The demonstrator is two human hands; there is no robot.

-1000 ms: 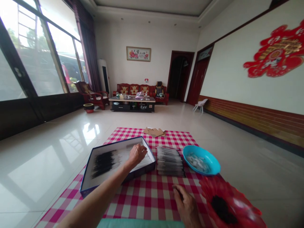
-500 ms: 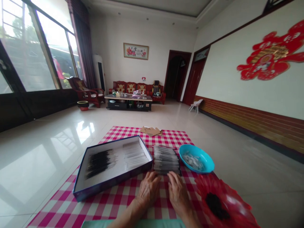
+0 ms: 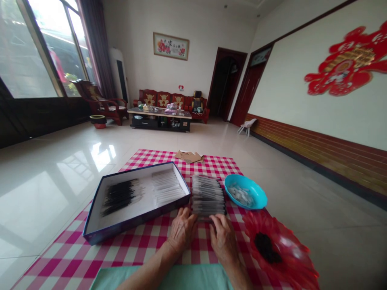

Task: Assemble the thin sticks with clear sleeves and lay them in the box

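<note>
"On the checked cloth (image 3: 60,245), between the box (image 3: 133,221) and the blue bowl (image 3: 260,197), lies a row of pens (image 3: 208,195). Where are the hands?"

"Both at the row's near end. The left hand (image 3: 183,224) has its fingers bent at the left corner, the right hand (image 3: 223,233) likewise at the right corner."

"Gripping anything?"

"I can't tell. The fingertips touch the nearest pens or come very close, but the knuckles hide whether one is pinched. Neither hand lies flat."

"How would those pens handle?"

"Light, I'd judge, and stiff: slim, see-through barrels, probably smooth plastic. They'd roll and slide over one another sooner than break, though a hard squeeze at mid-length might crack one."

"So where to take hold?"

"By the two ends, a fingertip on each. Pressing from above could scatter the row; gentle pressure at the tips should keep it even."

"And around them?"

"In the box, black sticks (image 3: 119,196) lie on the left and pale tubes (image 3: 167,186) on the right. The blue bowl, right of the row, holds small whitish pieces (image 3: 241,195). The red bowl (image 3: 292,257), near right, holds dark bits (image 3: 267,247). Cardboard (image 3: 190,157) lies at the cloth's far edge."
</note>
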